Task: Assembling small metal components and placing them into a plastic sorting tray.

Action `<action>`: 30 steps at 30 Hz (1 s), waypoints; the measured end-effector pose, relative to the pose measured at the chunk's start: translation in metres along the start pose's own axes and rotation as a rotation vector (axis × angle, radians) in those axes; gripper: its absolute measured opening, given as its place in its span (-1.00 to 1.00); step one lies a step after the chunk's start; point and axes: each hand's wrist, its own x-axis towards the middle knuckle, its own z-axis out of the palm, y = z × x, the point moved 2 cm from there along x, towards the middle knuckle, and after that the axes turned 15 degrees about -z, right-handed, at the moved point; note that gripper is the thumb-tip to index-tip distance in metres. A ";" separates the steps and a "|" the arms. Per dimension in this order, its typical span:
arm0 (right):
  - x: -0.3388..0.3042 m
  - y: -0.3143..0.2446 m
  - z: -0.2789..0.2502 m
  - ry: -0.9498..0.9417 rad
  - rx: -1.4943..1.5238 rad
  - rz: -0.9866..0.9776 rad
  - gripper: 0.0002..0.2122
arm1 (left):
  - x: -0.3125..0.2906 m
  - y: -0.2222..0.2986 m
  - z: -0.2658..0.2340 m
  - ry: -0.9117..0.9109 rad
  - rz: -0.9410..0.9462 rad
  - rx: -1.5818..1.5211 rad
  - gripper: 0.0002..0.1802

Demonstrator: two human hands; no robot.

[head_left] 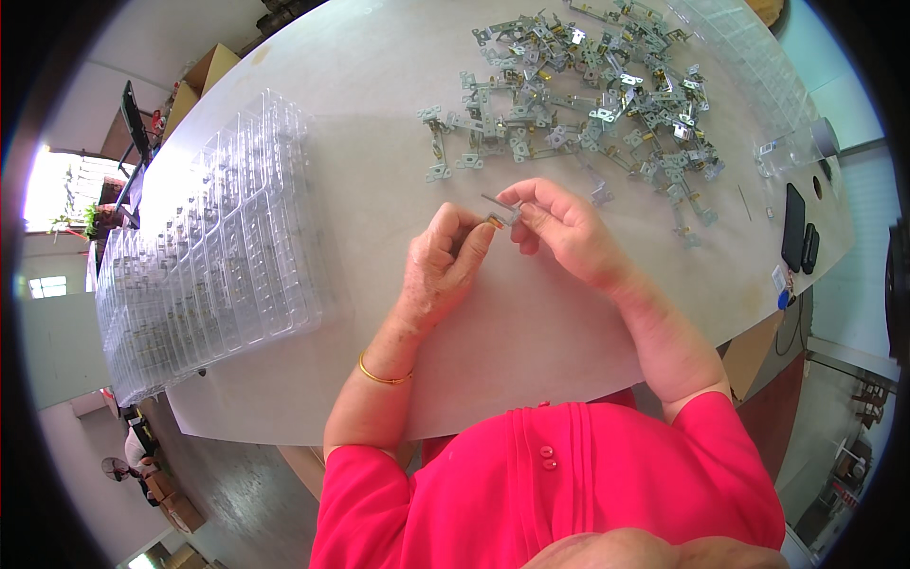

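Near the middle of the table, my left hand [445,256] and my right hand [559,228] meet around a small metal bracket part [505,217] with a brass-coloured bit on it. Left thumb and fingers pinch its lower left side. On the other side, the right thumb and forefinger grip its upper end. Much of the part is hidden by the fingertips. Just beyond the hands lies a large loose pile of similar metal bracket parts [531,114], silvery with some brass-coloured pieces.
A tall stack of clear plastic trays [237,237] with parts in it stands at the left. To the right are a clear plastic jar [796,150], a black phone [794,226] and keys with a blue tag [784,298]. Another clear tray [749,57] lies at the far right.
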 end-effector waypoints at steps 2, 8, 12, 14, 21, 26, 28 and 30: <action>0.001 0.000 -0.004 -0.038 0.078 0.033 -0.81 | 0.000 -0.002 0.000 -0.004 0.009 0.005 -0.89; 0.003 0.001 -0.012 -0.073 0.207 0.119 -0.83 | -0.001 0.003 -0.001 -0.109 0.037 0.044 -0.91; 0.003 0.005 -0.010 -0.112 0.138 0.016 -0.86 | -0.003 0.004 0.002 -0.237 0.090 0.086 -0.88; 0.003 0.003 -0.011 -0.067 0.147 -0.027 -0.87 | -0.004 0.010 0.002 -0.257 -0.036 -0.004 -0.86; 0.000 -0.012 -0.007 -0.079 0.119 -0.327 -0.96 | 0.002 0.008 -0.009 -0.221 -0.327 -0.329 -0.76; 0.000 -0.008 -0.006 -0.195 -0.157 -0.517 -0.95 | 0.005 0.005 -0.007 -0.258 -0.342 -0.397 -0.72; -0.001 -0.006 -0.004 -0.138 -0.011 -0.440 -0.95 | 0.004 0.006 -0.008 -0.296 -0.369 -0.435 -0.69; -0.001 -0.004 -0.005 -0.112 0.045 -0.395 -0.95 | 0.005 0.006 -0.013 -0.360 -0.382 -0.517 -0.67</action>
